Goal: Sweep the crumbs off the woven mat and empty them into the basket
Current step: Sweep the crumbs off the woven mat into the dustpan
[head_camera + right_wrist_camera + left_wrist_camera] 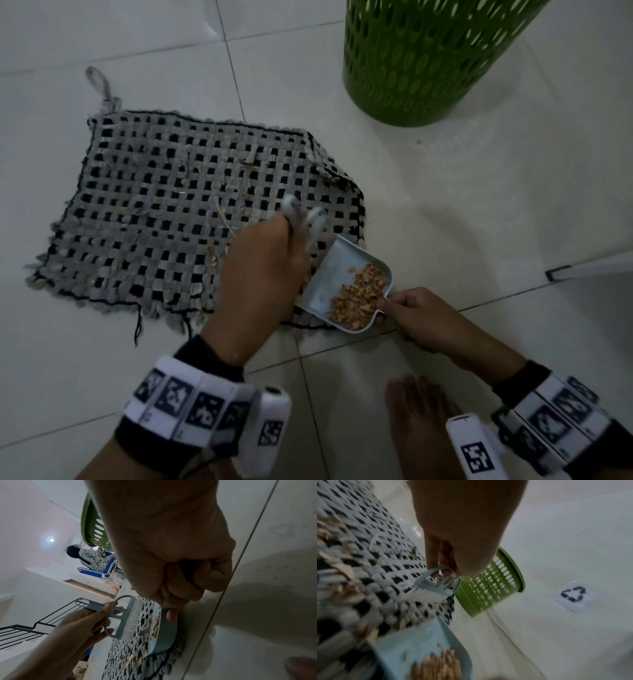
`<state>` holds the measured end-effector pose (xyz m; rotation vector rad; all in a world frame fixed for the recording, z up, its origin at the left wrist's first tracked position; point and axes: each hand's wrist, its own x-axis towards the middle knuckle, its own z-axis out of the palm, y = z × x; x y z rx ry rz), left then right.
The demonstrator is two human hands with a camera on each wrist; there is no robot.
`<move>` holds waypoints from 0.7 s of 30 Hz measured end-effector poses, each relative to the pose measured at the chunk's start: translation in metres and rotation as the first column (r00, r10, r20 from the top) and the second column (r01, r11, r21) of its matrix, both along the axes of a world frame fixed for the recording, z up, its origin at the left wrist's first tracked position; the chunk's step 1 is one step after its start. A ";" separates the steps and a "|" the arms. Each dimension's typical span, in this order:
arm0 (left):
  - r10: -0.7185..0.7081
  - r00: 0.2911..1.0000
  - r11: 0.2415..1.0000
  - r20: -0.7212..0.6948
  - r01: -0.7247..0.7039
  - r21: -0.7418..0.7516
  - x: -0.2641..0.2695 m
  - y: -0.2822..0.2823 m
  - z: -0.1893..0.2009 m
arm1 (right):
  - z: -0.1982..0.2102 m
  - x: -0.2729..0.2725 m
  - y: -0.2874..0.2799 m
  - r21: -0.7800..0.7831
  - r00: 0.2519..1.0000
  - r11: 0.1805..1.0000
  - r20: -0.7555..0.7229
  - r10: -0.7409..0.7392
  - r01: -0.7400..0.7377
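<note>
Sweeping is mostly done: left hand (263,263) grips the brush (127,619), right hand (416,313) pinches the loaded dustpan (342,284); stray crumbs (214,261) remain on the mat (137,212), and the basket (428,58) awaits emptying.

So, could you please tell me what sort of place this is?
Probably a room in a home: a white tiled floor, a green plastic basket standing on it, and a black stair railing in the right wrist view.

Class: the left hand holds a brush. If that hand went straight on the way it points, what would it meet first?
Probably the woven mat: the left hand points the brush forward and down over it. Depth is unclear.
</note>
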<state>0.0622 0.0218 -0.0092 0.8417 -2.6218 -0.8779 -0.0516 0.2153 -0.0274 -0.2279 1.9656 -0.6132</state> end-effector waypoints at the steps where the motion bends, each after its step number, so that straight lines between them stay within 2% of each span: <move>1: 0.033 0.999 0.998 -0.023 -0.034 -0.056 -0.001 -0.013 0.004 | 0.000 0.000 0.000 -0.004 1.000 1.000 0.003 -0.003 0.003; 4: 0.059 0.998 0.977 -0.003 -0.058 -0.205 -0.006 -0.040 0.001 | 0.000 0.000 0.000 -0.010 1.000 1.000 0.000 -0.005 0.005; 7: -0.014 0.996 0.962 0.088 0.038 -0.272 -0.009 -0.030 -0.012 | 0.001 -0.001 0.000 -0.003 1.000 1.000 0.002 0.000 0.000; 14: -0.128 0.985 0.984 0.116 0.141 -0.111 0.001 0.029 -0.021 | -0.002 -0.003 0.000 -0.005 1.000 1.000 -0.008 0.024 -0.025; 17: -0.050 0.999 0.999 0.022 0.050 -0.013 0.006 0.016 -0.012 | -0.003 -0.006 0.001 -0.009 0.998 0.999 -0.025 0.050 -0.050; 21: 0.011 1.000 0.991 0.015 -0.009 -0.133 0.006 -0.006 -0.011 | -0.003 -0.013 0.001 -0.010 0.994 0.996 -0.055 0.093 -0.094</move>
